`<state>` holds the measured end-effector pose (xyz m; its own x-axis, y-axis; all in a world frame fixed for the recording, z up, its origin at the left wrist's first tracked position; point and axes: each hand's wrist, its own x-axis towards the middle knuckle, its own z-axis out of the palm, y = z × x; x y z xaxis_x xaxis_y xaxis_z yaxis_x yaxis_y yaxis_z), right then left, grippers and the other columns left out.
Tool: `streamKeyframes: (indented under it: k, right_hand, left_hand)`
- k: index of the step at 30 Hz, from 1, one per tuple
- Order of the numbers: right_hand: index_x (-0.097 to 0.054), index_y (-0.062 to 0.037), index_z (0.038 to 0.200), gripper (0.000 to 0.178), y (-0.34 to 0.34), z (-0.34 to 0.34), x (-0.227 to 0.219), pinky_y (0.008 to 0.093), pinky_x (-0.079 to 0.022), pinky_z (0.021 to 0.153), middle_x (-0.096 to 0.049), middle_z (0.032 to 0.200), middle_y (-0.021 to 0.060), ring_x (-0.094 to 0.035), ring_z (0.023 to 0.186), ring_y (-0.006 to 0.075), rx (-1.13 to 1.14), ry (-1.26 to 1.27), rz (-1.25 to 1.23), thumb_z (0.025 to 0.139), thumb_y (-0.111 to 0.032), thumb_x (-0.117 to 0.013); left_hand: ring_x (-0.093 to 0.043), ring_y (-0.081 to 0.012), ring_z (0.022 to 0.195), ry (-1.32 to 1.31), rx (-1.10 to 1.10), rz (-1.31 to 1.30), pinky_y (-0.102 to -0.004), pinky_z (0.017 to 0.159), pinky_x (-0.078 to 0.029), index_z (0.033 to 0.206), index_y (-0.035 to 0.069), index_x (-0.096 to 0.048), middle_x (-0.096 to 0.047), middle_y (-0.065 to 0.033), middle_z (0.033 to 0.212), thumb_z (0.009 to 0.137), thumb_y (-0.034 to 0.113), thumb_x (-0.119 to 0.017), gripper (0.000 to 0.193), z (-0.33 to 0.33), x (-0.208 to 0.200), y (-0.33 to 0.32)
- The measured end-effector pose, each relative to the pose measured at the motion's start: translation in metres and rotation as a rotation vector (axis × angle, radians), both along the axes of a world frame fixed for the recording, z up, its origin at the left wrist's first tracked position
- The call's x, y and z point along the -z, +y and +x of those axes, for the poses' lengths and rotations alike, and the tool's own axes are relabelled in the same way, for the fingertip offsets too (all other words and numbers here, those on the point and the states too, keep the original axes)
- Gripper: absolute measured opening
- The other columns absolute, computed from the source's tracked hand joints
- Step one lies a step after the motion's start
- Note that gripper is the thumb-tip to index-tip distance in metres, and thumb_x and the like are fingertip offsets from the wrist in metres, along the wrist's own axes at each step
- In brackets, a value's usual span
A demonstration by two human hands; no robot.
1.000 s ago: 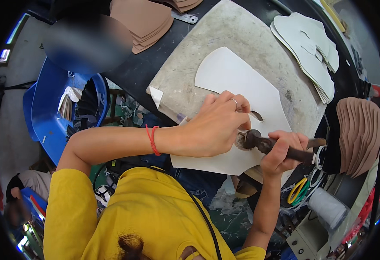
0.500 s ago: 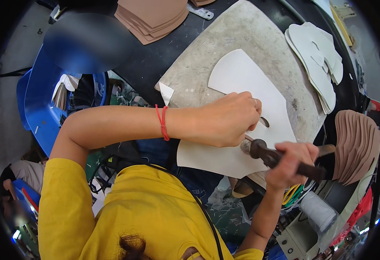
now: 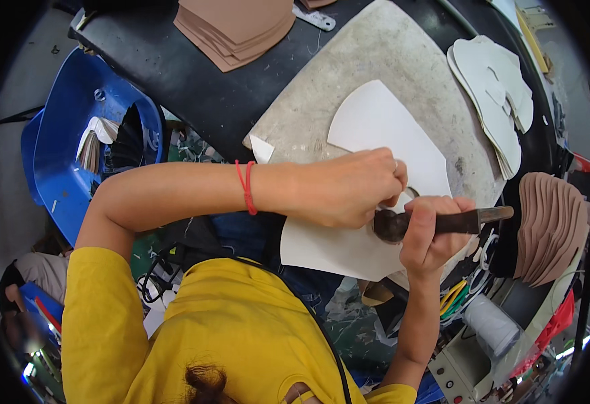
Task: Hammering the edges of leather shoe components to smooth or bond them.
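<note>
A white cut sheet (image 3: 392, 128) with a curved outline lies on a worn, pale grey board (image 3: 308, 114). A small dark-edged opening shows in the sheet beside my fingers. My left hand (image 3: 355, 185) rests on the sheet, fingers closed; whatever they grip is hidden beneath them. A red cord bracelet circles that wrist. My right hand (image 3: 433, 232) is wrapped round a dark hammer (image 3: 458, 223). Its rounded head is right by my left fingertips, and a flat metal end sticks out to the right. Whether the head touches anything I cannot tell.
Brown cut pieces (image 3: 237, 30) are stacked at the back; more brown pieces (image 3: 550, 225) stand fanned at the right. White pieces (image 3: 487, 87) lie at the far right. Left of the black table (image 3: 194, 87) is a blue bin (image 3: 52, 155). A metal strip (image 3: 315, 19) lies at the back.
My right hand has brought the hammer left, with its head now close against my left fingers. The white sheet and my left hand appear slightly shifted in view.
</note>
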<state>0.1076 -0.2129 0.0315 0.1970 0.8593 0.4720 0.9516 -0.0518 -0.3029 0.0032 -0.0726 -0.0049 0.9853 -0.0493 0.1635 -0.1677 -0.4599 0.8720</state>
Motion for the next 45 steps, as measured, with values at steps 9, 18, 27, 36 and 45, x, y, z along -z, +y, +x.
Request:
streamKeyframes:
  k: [9,18,27,36,45]
  right_hand:
    - [-0.052,-0.0042,0.063,0.028,0.0,-0.008,-0.006,0.0335,-0.037,0.064,-0.053,0.058,0.0063,-0.047,0.06,0.0233,0.162,0.006,-0.124,0.086,-0.018,-0.043]
    - [-0.052,-0.0045,0.06,0.039,-0.017,-0.013,-0.008,0.0333,-0.038,0.064,-0.052,0.063,0.0075,-0.047,0.068,0.0213,0.317,0.158,0.199,0.091,-0.023,-0.037]
    - [-0.055,-0.0038,0.068,0.043,-0.014,-0.021,-0.019,0.0314,-0.04,0.065,-0.048,0.059,0.0033,-0.047,0.063,0.0177,0.398,0.323,0.214,0.092,-0.031,-0.031]
    - [-0.058,0.0008,0.07,0.032,-0.039,-0.012,-0.007,0.0342,-0.041,0.062,-0.057,0.072,0.009,-0.05,0.063,0.0181,0.354,0.337,0.286,0.086,-0.021,-0.041]
    - [-0.056,-0.0057,0.066,0.026,-0.077,-0.009,-0.016,0.0355,-0.032,0.074,-0.054,0.061,0.0027,-0.044,0.059,0.0184,0.361,0.304,0.25,0.083,-0.025,-0.051]
  left_hand:
    - [-0.051,-0.0269,0.091,-0.061,0.099,0.172,-0.034,0.081,-0.044,0.074,-0.001,-0.062,-0.058,-0.0108,0.095,0.071,0.003,-0.062,0.005,0.012,-0.004,0.009]
    - [-0.051,-0.0273,0.089,-0.201,0.273,0.446,-0.0348,0.078,-0.043,0.071,0.002,-0.063,-0.06,-0.0097,0.087,0.07,0.005,-0.063,0.003,0.034,-0.01,0.015]
    - [-0.057,-0.0305,0.083,-0.012,0.442,0.359,-0.0381,0.067,-0.047,0.069,0.001,-0.065,-0.062,-0.0117,0.081,0.068,0.004,-0.061,0.005,0.061,-0.022,0.022]
    - [-0.06,-0.0313,0.073,0.124,0.663,0.418,-0.0394,0.065,-0.047,0.072,0.001,-0.067,-0.062,-0.0156,0.079,0.068,0.004,-0.061,0.008,0.083,-0.037,0.018]
    - [-0.056,-0.0291,0.078,-0.077,0.217,0.246,-0.0382,0.066,-0.045,0.081,0.006,-0.062,-0.057,-0.0121,0.086,0.069,0.009,-0.063,0.012,-0.001,-0.006,-0.015]
